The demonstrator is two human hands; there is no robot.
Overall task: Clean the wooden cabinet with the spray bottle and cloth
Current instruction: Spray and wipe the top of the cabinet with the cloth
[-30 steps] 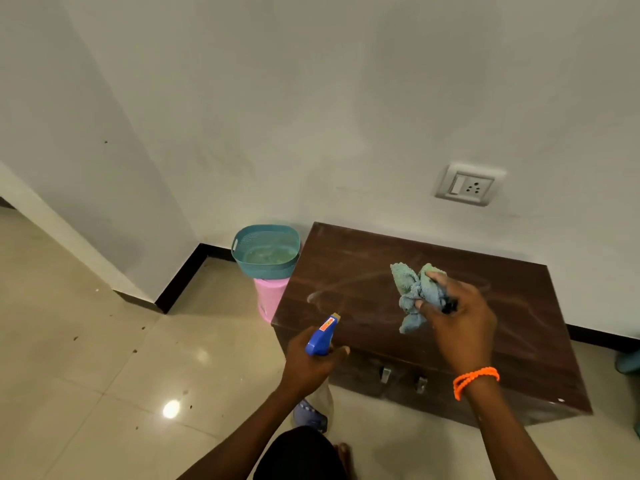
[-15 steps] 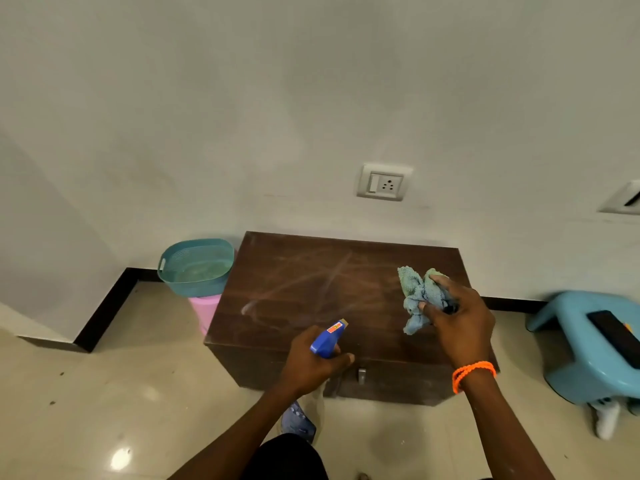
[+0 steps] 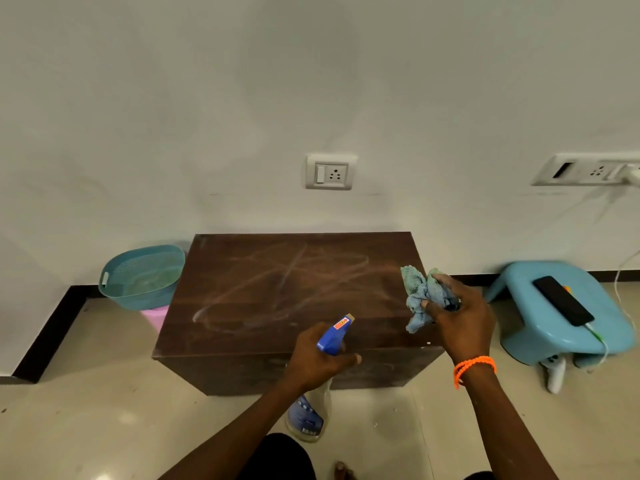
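Observation:
A low dark brown wooden cabinet (image 3: 270, 292) stands against the white wall, its top marked with pale dusty streaks. My left hand (image 3: 317, 362) grips a spray bottle (image 3: 334, 337) with a blue head, nozzle aimed at the cabinet top from its front edge; the clear body hangs below my fist. My right hand (image 3: 459, 320) holds a bunched blue-green cloth (image 3: 420, 294) above the cabinet's right front corner, apart from the surface.
A teal basket (image 3: 142, 278) sits on a pink bin (image 3: 156, 315) left of the cabinet. A light blue stool (image 3: 568, 341) on the right carries a black phone (image 3: 562, 304) on a charging cable. Wall sockets (image 3: 330, 172) are above. Beige tile floor lies in front.
The view has swung right, so the cabinet now sits centred and the stool shows fully. Both hands hold the same poses with bottle and cloth.

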